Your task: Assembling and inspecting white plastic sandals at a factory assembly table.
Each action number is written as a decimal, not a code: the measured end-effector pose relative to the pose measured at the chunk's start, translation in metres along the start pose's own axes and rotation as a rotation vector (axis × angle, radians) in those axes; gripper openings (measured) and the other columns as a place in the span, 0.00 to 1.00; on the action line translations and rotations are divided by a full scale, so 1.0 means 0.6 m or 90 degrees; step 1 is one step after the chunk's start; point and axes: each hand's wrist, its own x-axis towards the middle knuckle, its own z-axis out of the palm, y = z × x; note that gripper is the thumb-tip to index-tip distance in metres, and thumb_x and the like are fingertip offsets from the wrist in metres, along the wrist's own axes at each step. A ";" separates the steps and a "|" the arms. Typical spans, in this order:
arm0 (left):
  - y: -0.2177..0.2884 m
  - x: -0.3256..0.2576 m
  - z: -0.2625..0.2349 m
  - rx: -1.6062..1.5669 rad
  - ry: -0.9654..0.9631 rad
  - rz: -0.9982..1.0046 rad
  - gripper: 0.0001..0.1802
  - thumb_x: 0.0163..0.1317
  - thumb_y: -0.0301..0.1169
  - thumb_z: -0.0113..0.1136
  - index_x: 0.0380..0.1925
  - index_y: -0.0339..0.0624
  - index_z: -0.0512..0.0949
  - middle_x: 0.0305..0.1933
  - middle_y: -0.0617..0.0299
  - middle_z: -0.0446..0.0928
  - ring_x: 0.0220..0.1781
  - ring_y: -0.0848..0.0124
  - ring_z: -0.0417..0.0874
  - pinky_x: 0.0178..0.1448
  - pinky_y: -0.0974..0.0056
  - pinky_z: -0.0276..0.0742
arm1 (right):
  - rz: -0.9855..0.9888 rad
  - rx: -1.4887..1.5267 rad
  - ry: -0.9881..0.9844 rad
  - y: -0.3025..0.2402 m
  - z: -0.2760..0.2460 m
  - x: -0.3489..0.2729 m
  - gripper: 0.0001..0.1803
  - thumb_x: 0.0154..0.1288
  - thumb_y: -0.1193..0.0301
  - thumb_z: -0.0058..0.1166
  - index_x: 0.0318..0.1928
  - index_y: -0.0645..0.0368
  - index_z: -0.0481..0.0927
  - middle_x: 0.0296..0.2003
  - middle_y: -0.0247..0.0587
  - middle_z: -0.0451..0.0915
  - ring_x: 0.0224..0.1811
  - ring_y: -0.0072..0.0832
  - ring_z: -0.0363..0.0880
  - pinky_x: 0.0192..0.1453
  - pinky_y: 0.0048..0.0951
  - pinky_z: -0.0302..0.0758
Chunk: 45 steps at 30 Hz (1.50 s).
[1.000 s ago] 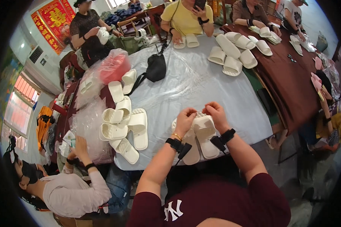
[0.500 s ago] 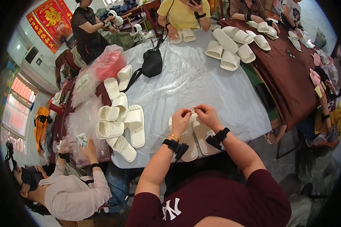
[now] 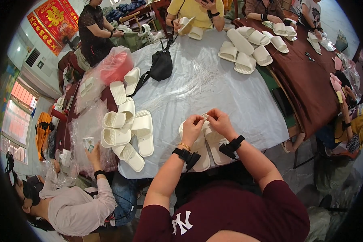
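A pair of cream slippers, the left slipper (image 3: 202, 156) and the right slipper (image 3: 218, 152), lies side by side at the near edge of the table in front of me. Over their far ends, my left hand (image 3: 193, 126) and my right hand (image 3: 221, 122) are close together, thumbs and fingers pinched. Whatever they grip is too small to make out. My hands and wrists cover much of both slippers' upper parts. Thin clear strands (image 3: 195, 82) lie on the pale cloth beyond them.
Cream slippers (image 3: 143, 128) are gathered left of me, more slippers (image 3: 245, 62) at the far right. A black bag (image 3: 162, 66) lies farther back. Clear plastic bags (image 3: 93, 129) cover the left side. Several co-workers surround the tables, one handling a slipper (image 3: 186, 25) across from me.
My hands stay almost still, pinched in the same place. Across the table, a co-worker has lifted one slipper. The co-worker at left has shifted their hands, one now by the clear plastic.
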 end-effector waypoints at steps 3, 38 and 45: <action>0.001 -0.003 -0.002 0.028 0.030 0.004 0.06 0.59 0.27 0.61 0.33 0.35 0.80 0.30 0.64 0.81 0.32 0.79 0.80 0.38 0.72 0.76 | 0.014 -0.004 -0.005 -0.009 0.000 0.000 0.06 0.59 0.75 0.55 0.35 0.66 0.78 0.27 0.41 0.81 0.29 0.22 0.78 0.34 0.25 0.75; 0.015 -0.003 0.007 0.073 0.058 0.084 0.09 0.58 0.30 0.61 0.35 0.36 0.81 0.30 0.54 0.79 0.29 0.68 0.79 0.35 0.66 0.74 | 0.050 0.079 -0.061 0.019 0.001 0.005 0.08 0.63 0.77 0.52 0.43 0.63 0.77 0.34 0.35 0.81 0.36 0.18 0.77 0.40 0.21 0.75; 0.019 -0.006 0.005 0.139 0.021 0.101 0.10 0.55 0.33 0.59 0.31 0.37 0.80 0.32 0.53 0.77 0.32 0.62 0.79 0.39 0.62 0.75 | -0.004 0.042 -0.064 0.022 0.003 0.001 0.04 0.61 0.77 0.55 0.37 0.64 0.79 0.30 0.34 0.81 0.33 0.17 0.77 0.38 0.21 0.75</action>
